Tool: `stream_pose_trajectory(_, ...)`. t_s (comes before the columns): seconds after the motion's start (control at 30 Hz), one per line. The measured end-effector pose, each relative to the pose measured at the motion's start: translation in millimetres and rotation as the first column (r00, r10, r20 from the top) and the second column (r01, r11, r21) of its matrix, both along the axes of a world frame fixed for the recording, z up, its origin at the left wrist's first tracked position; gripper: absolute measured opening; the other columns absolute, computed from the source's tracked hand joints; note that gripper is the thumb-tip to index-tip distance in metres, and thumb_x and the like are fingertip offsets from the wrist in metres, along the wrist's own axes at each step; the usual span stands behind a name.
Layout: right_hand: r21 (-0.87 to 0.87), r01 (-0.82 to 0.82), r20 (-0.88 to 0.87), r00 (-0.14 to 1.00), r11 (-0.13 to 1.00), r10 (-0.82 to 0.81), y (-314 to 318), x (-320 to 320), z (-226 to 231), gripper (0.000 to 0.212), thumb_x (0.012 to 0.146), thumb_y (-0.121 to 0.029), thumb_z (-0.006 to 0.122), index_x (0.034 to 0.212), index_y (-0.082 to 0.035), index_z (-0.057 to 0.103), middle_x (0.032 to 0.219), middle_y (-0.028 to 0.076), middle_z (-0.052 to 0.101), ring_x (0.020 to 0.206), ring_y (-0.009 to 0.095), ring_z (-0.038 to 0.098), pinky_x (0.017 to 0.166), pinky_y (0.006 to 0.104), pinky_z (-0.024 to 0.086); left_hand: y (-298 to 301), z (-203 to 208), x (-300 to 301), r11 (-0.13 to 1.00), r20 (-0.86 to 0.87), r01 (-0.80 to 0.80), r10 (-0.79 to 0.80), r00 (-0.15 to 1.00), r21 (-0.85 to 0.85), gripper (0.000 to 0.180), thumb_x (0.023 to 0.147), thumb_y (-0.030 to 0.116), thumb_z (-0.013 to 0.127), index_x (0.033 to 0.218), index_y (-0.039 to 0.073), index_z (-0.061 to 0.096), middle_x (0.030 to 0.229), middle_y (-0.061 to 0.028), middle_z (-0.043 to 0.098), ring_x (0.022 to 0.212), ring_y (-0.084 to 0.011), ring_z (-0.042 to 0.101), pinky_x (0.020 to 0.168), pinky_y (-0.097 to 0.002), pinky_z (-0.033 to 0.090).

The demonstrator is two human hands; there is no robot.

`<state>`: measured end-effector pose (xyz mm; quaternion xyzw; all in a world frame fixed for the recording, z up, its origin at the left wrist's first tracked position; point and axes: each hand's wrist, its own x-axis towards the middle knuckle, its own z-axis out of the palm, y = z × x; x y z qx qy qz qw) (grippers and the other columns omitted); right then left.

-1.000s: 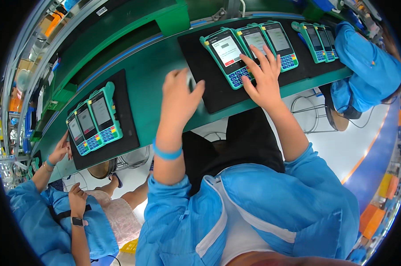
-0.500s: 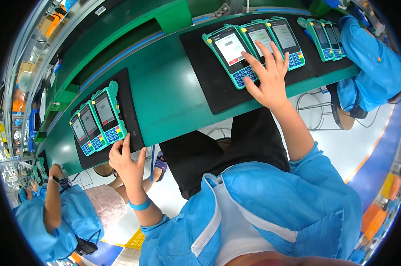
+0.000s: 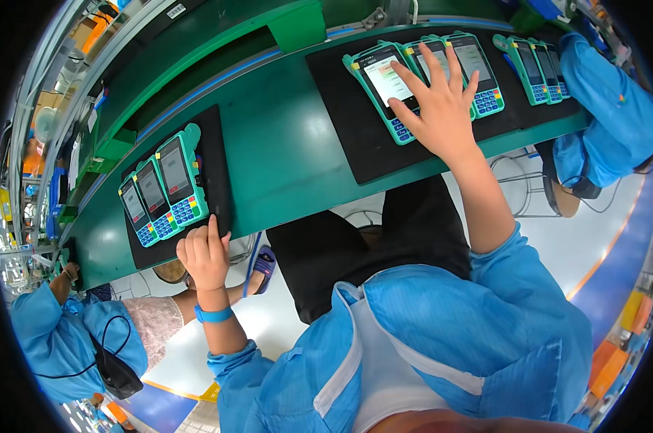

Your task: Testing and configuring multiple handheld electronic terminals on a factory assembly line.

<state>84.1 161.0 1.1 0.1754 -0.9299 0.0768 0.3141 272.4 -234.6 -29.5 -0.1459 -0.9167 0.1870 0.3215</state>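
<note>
My right hand [image 3: 444, 115] is spread open over a row of three teal card payment terminals on a black mat [image 3: 344, 130]. Its index fingertip and thumb are at the lit screen of the leftmost terminal [image 3: 377, 78]. The other fingers reach across the middle terminal [image 3: 416, 63] and the right-hand terminal [image 3: 479, 56], partly covering both. At the bench's front edge, my left hand [image 3: 205, 254] holds nothing; its index finger points toward the corner of a second black mat [image 3: 214, 155]. Three more terminals stand close by there, the nearest terminal [image 3: 173, 172] showing a grey screen.
A dark green bench [image 3: 276, 137] carries both mats, with a green shelf [image 3: 297, 29] behind it. Farther right, more terminals [image 3: 530, 65] lie beside a co-worker's blue sleeve [image 3: 600, 86]. Another person in a blue jacket [image 3: 41, 339] sits at the left.
The leftmost terminal's screen shows a different page. My right index finger and thumb have moved up its screen. My left fingers have curled in more, and the co-worker at left has shifted.
</note>
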Motion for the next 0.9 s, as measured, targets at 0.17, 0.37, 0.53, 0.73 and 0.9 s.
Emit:
stream_pose_trajectory(0.17, 0.023, 0.000, 0.019, 1.000, 1.000, -0.001, 0, 0, 1, 0.048, 0.084, -0.048, 0.064, 0.127, -0.027, 0.061, 0.146, 0.012, 0.039, 0.141, 0.041, 0.020, 0.101, 0.0767, 0.013, 8, 7, -9, 0.996, 0.039, -0.081, 0.082, 0.996, -0.026, 0.036, 0.080, 0.024, 0.071, 0.112, 0.007, 0.067, 0.094, -0.0019, 0.058, 0.090, -0.0202, 0.055, 0.084, -0.0374, 0.034)
stream_pose_trajectory(0.37, 0.008, -0.004, -0.007, 1.000, 1.000, 0.004, -3, -1, -1, 0.049, 0.084, -0.047, 0.065, 0.128, -0.028, 0.060, 0.146, 0.011, 0.040, 0.141, 0.040, 0.021, 0.102, 0.0764, 0.013, 20, 4, -46, 0.997, -0.054, -0.001, 0.005, 0.999, 0.078, 0.041, 0.072, 0.025, 0.080, 0.108, 0.008, 0.069, 0.089, -0.0011, 0.058, 0.082, -0.0189, 0.054, 0.080, -0.0372, 0.033)
stream_pose_trajectory(0.53, -0.051, -0.034, -0.049, 0.998, 0.998, 0.031, 9, 0, -1, 0.044, 0.083, -0.037, 0.064, 0.126, -0.026, 0.061, 0.143, 0.009, 0.043, 0.140, 0.038, 0.026, 0.104, 0.0730, 0.011, 51, 8, -69, 0.991, -0.006, 0.063, -0.063, 0.998, 0.116, 0.036, 0.076, 0.026, 0.075, 0.104, 0.005, 0.066, 0.082, -0.0022, 0.051, 0.077, -0.0184, 0.053, 0.078, -0.0386, 0.036)
stream_pose_trajectory(0.73, -0.194, -0.110, -0.035, 0.994, 0.975, 0.105, 31, 24, -20, 0.049, 0.081, -0.021, 0.062, 0.129, -0.015, 0.056, 0.140, 0.010, 0.046, 0.138, 0.038, 0.031, 0.111, 0.0637, 0.009, 122, 3, -74, 0.945, -0.027, 0.267, -0.267, 0.963, 0.188, 0.028, 0.083, 0.023, 0.067, 0.101, 0.001, 0.065, 0.084, -0.0009, 0.052, 0.077, -0.0152, 0.053, 0.077, -0.0365, 0.038)
stream_pose_trajectory(0.9, -0.400, -0.276, -0.104, 0.961, 0.874, 0.256, 40, 34, -40, 0.064, 0.079, -0.010, 0.062, 0.139, -0.002, 0.040, 0.143, 0.015, 0.044, 0.138, 0.038, 0.031, 0.114, 0.0538, 0.013, 164, -4, -80, 0.917, 0.004, 0.339, -0.347, 0.938, 0.211, 0.026, 0.086, 0.023, 0.065, 0.096, -0.001, 0.067, 0.086, -0.0022, 0.054, 0.080, -0.0154, 0.053, 0.078, -0.0340, 0.039)
